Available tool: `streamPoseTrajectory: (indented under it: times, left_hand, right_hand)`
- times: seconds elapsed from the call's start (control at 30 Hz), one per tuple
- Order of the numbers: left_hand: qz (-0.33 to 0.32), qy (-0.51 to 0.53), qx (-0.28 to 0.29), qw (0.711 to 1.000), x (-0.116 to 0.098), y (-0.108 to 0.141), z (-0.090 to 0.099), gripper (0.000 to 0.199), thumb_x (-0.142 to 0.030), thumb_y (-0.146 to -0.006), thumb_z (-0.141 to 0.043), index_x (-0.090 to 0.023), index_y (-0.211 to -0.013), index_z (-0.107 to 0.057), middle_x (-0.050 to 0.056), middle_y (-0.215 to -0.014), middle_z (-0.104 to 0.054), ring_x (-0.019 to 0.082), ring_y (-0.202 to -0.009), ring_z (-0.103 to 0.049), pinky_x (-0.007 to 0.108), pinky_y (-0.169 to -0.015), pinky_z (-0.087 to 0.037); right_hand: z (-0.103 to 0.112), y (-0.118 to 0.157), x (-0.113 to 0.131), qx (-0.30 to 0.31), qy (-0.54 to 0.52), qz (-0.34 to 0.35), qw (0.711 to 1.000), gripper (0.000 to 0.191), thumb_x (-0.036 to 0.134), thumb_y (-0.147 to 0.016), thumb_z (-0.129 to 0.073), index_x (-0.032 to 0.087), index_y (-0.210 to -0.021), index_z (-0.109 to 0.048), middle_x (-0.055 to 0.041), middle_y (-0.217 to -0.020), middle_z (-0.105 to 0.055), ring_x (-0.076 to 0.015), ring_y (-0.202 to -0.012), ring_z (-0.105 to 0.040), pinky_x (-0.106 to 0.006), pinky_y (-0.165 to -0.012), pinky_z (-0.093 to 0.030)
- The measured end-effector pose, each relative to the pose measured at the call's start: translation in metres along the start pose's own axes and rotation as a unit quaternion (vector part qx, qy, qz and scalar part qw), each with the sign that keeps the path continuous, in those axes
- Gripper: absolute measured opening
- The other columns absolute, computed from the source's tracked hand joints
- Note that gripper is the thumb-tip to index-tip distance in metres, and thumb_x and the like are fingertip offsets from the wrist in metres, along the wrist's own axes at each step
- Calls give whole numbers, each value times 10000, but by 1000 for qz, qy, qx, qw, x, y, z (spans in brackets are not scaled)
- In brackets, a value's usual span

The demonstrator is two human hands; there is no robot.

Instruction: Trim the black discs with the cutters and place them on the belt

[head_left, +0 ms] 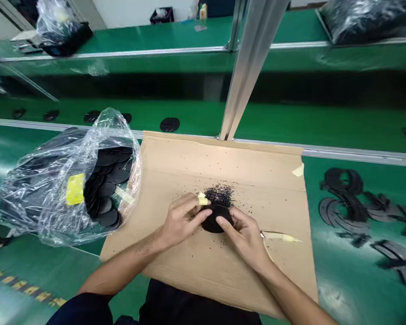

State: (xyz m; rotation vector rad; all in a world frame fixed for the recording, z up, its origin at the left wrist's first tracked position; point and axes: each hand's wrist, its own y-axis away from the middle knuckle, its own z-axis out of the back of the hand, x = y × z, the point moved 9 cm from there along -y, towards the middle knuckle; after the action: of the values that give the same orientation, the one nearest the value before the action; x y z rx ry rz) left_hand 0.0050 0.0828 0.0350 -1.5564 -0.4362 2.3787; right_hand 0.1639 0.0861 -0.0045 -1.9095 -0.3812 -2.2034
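Note:
A thin black disc (pixel 214 220) is pinched between both hands above a sheet of cardboard (pixel 176 162). My left hand (pixel 184 215) grips its left edge, thumb on top, and pale yellow tape (pixel 203 199) is wrapped on one fingertip. Holding the right edge is my right hand (pixel 245 232), its thumb lying over the disc. Just beyond the disc, a heap of small black scraps (pixel 219 194) is scattered on the cardboard. A slim tool with a cream-coloured wrapped handle (pixel 281 236) sticks out beside my right hand; whether that hand touches it is hidden.
On the left, an open clear plastic bag (pixel 61 189) is full of black discs (pixel 106 189). Curved black pieces (pixel 345 203) lie on the green table at right. A metal post (pixel 245 72) rises behind the cardboard, and another black disc (pixel 169 124) rests beyond the rail.

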Motion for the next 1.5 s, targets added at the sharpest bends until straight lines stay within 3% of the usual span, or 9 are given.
streamPoseTrajectory:
  times: [0.17, 0.5, 0.77, 0.93, 1.2, 1.3, 1.37, 1.43, 1.5]
  left_hand:
    - [35, 109, 67, 991, -1, -4, -11, 342, -441, -910, -676, -154, -1086, -742, 79, -921, -662, 167, -833, -622, 265, -724, -524]
    - [-62, 136, 96, 984, -25, -4, -10, 382, -432, -907, -680, -137, -1146, -720, 76, -873, -650, 148, -781, -610, 253, -676, -525]
    - [-87, 125, 57, 987, -30, -2, -3, 272, -344, -896, -718, -162, -1098, -738, 75, -882, -697, 148, -771, -638, 272, -680, -536]
    - [-89, 110, 99, 985, -31, -2, -7, 254, -288, -950, -651, -143, -1147, -718, 105, -940, -706, 166, -839, -657, 290, -714, -553]
    - [-97, 117, 73, 986, -31, 2, -6, 285, -292, -859, -763, -150, -1104, -735, 72, -893, -701, 154, -814, -630, 283, -730, -529]
    - [-76, 137, 109, 982, -29, 2, -12, 463, -498, -883, -678, -183, -1222, -704, 87, -928, -673, 185, -880, -602, 322, -773, -525]
    - [-24, 202, 156, 967, -23, 2, -18, 616, -649, -933, -467, -182, -1273, -682, 122, -997, -656, 210, -931, -590, 345, -779, -521]
    - [39, 273, 189, 942, -16, 3, -24, 625, -639, -975, -380, -171, -1217, -717, 129, -1005, -648, 204, -917, -591, 330, -763, -507]
    - [73, 314, 188, 928, -12, 3, -25, 451, -536, -966, -537, -165, -1059, -777, 95, -900, -652, 175, -839, -591, 297, -737, -487]
  right_hand:
    - [0, 4, 11, 22, 39, 47, 998, 184, 368, -966, -598, 203, -915, -662, -11, -767, -644, -137, -665, -579, -230, -586, -457]
    - [-6, 12, 33, 52, 89, 185, 977, 128, 223, -984, -552, 227, -1046, -664, -44, -899, -734, -154, -740, -695, -241, -672, -554]
    - [-8, 13, 30, 56, 91, 189, 976, 115, 208, -974, -547, 229, -983, -659, -22, -806, -703, -134, -618, -641, -263, -679, -574]
    - [-8, 13, 32, 54, 97, 189, 976, 111, 198, -966, -562, 220, -1020, -657, -46, -861, -719, -159, -738, -694, -249, -663, -561]
    - [-10, 13, 25, 70, 69, 176, 980, 96, 240, -980, -555, 237, -950, -646, 2, -706, -623, -148, -647, -624, -262, -664, -549]
    - [-7, 12, 18, 63, 51, 145, 986, 119, 303, -986, -562, 236, -968, -659, -14, -759, -652, -150, -657, -621, -265, -656, -540]
    - [-5, 11, 15, 53, 35, 122, 990, 165, 370, -979, -577, 234, -985, -671, -28, -801, -673, -157, -682, -629, -272, -664, -541]
    - [-4, 11, 15, 50, 18, 102, 993, 221, 429, -968, -588, 229, -974, -681, -35, -813, -684, -166, -713, -640, -275, -677, -541]
    - [-9, 10, 17, 75, 7, 88, 993, 267, 466, -961, -591, 218, -977, -690, -46, -839, -704, -170, -742, -654, -272, -678, -539]
